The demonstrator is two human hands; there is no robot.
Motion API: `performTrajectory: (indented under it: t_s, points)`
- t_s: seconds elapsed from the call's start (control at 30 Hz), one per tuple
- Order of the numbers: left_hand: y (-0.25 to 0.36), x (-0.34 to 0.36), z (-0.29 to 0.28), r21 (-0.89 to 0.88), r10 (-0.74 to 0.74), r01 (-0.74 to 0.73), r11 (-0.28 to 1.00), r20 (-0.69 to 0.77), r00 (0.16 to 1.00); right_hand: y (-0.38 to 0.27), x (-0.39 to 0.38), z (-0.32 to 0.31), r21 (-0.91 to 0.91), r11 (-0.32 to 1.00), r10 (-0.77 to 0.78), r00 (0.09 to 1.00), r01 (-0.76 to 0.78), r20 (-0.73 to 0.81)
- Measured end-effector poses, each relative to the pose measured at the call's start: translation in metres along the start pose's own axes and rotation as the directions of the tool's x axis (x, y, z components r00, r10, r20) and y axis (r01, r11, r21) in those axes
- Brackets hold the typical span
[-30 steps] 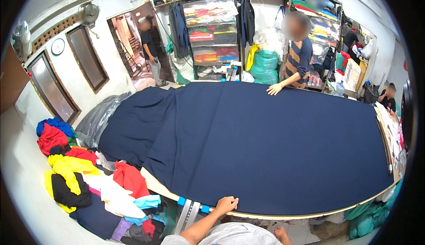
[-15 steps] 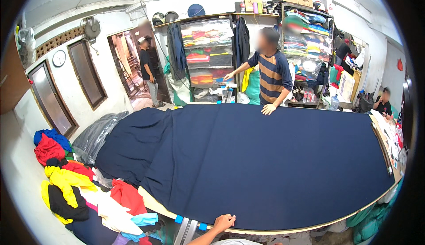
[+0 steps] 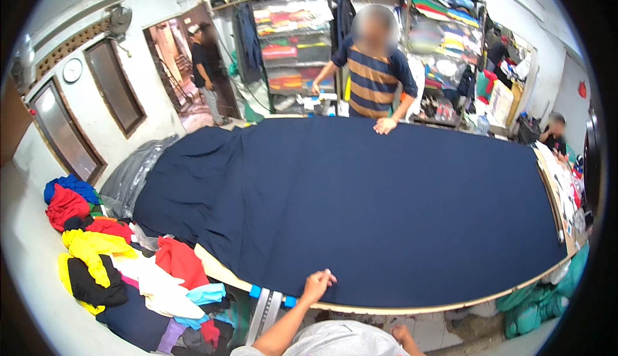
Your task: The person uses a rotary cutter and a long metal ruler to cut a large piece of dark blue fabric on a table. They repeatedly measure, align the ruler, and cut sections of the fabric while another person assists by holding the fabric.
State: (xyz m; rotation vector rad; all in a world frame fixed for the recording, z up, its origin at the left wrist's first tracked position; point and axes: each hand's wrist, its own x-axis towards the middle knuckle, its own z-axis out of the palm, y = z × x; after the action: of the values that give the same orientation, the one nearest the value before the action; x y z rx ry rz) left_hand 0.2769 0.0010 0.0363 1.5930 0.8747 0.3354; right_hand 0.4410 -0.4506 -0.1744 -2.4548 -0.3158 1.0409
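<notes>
A wide sheet of navy fabric (image 3: 386,214) covers the long table, smooth across the middle and right, wrinkled and bunched toward the left. My left hand (image 3: 318,286) is over the fabric's near edge, its fingers curled in and no cloth visibly lifted by them. Lower down, my right hand (image 3: 400,334) hangs beside my body, off the table; its fingers are too small and partly turned away to read. Just left of my left forearm, a metal rail (image 3: 265,314) with blue end pieces meets the table's near edge.
Heaped coloured cloth (image 3: 148,285) lies at the left, near clear plastic sheeting (image 3: 132,172). Across the table a co-worker in a striped shirt (image 3: 372,85) rests one hand on the fabric's far edge. A long bar (image 3: 552,205) lies along the right end; green sacks (image 3: 541,298) are below.
My view has tilted down, bringing my torso and right hand into sight. My left hand has moved slightly farther in over the fabric. The co-worker has turned toward me and lowered the outstretched arm.
</notes>
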Motion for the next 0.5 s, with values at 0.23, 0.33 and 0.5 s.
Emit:
performTrajectory:
  t_s: [0.23,0.33,0.5]
  points:
    - [0.027,0.005,-0.065,-0.292,0.043,-0.127,0.948,-0.279,0.959,-0.041,-0.035,-0.025,0.175,0.976,0.117,0.990,-0.130,0.080]
    - [0.037,0.007,-0.089,-0.477,-0.037,-0.142,0.868,-0.346,0.937,-0.045,-0.056,-0.038,0.153,0.984,0.086,0.994,-0.096,0.069]
    - [0.033,0.011,-0.106,-0.532,-0.016,-0.214,0.819,-0.394,0.919,-0.025,-0.054,-0.040,0.072,0.995,0.057,0.992,-0.065,0.109]
